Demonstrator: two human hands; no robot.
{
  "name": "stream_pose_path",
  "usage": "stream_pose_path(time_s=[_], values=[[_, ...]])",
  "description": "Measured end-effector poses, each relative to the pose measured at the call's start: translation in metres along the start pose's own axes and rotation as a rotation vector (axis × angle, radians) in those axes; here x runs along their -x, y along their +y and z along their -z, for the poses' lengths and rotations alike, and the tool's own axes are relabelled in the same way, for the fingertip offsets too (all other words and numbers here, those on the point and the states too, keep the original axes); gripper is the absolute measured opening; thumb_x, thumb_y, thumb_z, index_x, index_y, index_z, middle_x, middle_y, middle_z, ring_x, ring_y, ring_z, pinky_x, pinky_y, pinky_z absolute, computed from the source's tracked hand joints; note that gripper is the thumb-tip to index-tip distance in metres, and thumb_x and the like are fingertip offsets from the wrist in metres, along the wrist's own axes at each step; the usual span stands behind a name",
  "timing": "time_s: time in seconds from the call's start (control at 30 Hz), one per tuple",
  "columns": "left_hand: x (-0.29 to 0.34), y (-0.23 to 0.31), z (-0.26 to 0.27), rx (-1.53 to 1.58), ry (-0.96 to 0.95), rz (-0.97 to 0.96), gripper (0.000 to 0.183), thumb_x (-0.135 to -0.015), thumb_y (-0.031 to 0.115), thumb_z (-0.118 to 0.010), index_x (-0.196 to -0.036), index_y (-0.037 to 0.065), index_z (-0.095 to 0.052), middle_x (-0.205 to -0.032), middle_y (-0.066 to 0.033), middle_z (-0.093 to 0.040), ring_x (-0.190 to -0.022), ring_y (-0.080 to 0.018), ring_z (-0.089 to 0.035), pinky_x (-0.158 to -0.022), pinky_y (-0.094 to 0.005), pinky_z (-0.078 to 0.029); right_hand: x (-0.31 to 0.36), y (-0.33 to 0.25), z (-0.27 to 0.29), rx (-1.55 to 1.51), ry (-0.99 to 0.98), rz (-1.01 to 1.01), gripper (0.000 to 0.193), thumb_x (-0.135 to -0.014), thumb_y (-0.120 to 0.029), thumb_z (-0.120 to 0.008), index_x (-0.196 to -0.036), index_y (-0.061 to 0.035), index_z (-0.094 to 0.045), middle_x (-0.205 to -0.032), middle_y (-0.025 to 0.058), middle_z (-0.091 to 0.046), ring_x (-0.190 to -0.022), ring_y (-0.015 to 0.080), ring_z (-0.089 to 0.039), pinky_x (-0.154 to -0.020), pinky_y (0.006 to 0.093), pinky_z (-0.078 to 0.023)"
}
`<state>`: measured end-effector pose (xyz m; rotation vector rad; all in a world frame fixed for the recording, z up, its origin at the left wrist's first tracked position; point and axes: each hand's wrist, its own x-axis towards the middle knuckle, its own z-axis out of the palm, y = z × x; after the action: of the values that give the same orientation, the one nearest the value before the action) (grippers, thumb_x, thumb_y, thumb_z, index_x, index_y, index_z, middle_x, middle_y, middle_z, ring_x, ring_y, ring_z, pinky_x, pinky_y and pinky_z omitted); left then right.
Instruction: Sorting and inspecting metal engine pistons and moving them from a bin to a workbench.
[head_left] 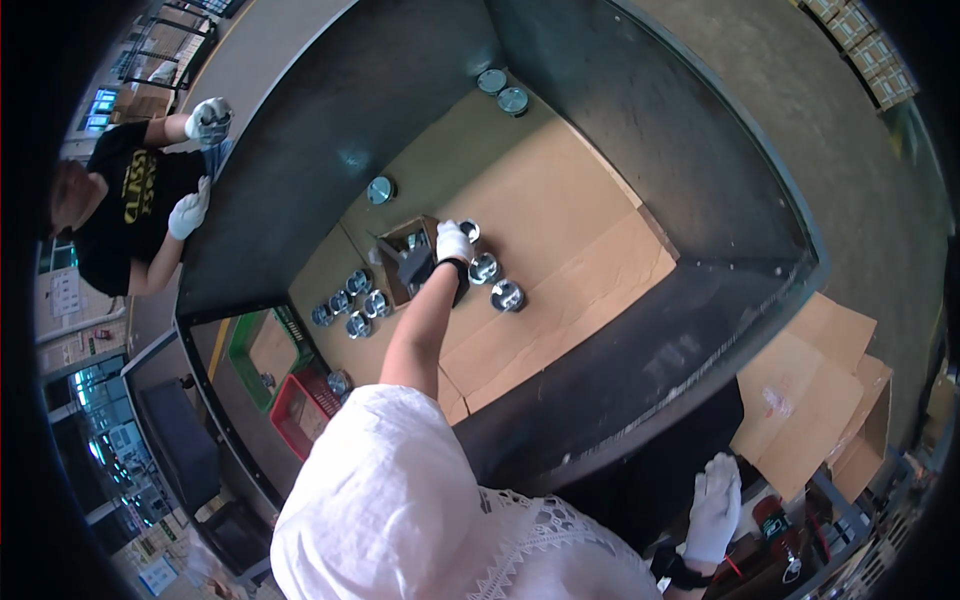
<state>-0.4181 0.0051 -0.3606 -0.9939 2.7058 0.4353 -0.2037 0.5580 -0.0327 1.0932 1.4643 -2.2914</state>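
At the far left, a co-worker in a black shirt (pixel 135 200) stands outside the bin (pixel 660 130) with dark, smooth walls, one white-gloved hand (pixel 210 121) raised around a greyish item and the other white-gloved hand (pixel 189 209) lower. Next come a green plastic crate (pixel 237 352) and a red plastic crate (pixel 285 420). On the tan cardboard sheet (pixel 570 210) lining the bin, a cluster of five short, silvery metal cylinders (pixel 359 324) sits left of the small brown cardboard box (pixel 391 280), with a single silvery cylinder (pixel 380 190) farther off. The box holds something dark grey (its depth is hidden). The left hand (pixel 453 241), white-gloved, is at the box's right edge; whether it grips anything, I cannot tell. Just right of it stand three silvery cylinders (pixel 484 268), and two more silvery cylinders (pixel 513 101) occupy the far corner. With eleven cylinders outside the box, the handling looks unfinished; how many, if any, are inside does not show. At lower right, the right hand (pixel 712 508), also white-gloved, has straightened fingers and holds nothing, near flattened brown cartons (pixel 800 375).
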Motion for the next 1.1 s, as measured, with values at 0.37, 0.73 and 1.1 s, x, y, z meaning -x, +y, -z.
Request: stream_pose_path(time_s=[0.37, 0.73, 1.1], values=[[-0.129, 0.125, 0.007, -0.227, 0.095, -0.273, 0.036, -0.086, 0.012, -0.055, -0.122, 0.012, -0.057, -0.137, -0.0098, -0.045, -0.127, -0.0327, -0.043, -0.098, -0.0506, -0.044, -0.031, -0.030, -0.037, 0.161, 0.154, -0.163, 0.046, -0.101, -0.024, -0.045, -0.140, 0.0000, -0.042, -0.145, 0.0155, -0.044, -0.132, 0.0271, -0.042, -0.111, 0.0420, -0.031], [-0.219, 0.199, -0.007, -0.309, -0.162, -0.263, 0.065, -0.091, 0.020, -0.043, -0.153, 0.018, -0.024, -0.158, -0.0128, -0.026, -0.142, -0.0314, -0.033, -0.115, -0.0457, -0.028, -0.016, -0.022, -0.033, 0.845, 0.252, -0.139, 0.044, -0.096, -0.009, -0.052, -0.137, 0.0068, -0.045, -0.129, 0.0197, -0.057, -0.111, 0.0257, -0.056, -0.101, 0.0375, -0.043], [-0.216, 0.159, -0.062, 0.290, 0.345, -0.196, 0.048, -0.082, 0.019, -0.061, -0.128, 0.005, -0.055, -0.133, -0.0227, -0.053, -0.119, -0.0421, -0.052, -0.101, -0.0458, -0.044, -0.029, -0.016, -0.033, 1.322, 0.193, -0.050, 0.034, -0.090, -0.001, -0.059, -0.124, 0.0032, -0.057, -0.112, 0.0240, -0.063, -0.099, 0.0361, -0.057, -0.091, 0.0410, -0.045]])
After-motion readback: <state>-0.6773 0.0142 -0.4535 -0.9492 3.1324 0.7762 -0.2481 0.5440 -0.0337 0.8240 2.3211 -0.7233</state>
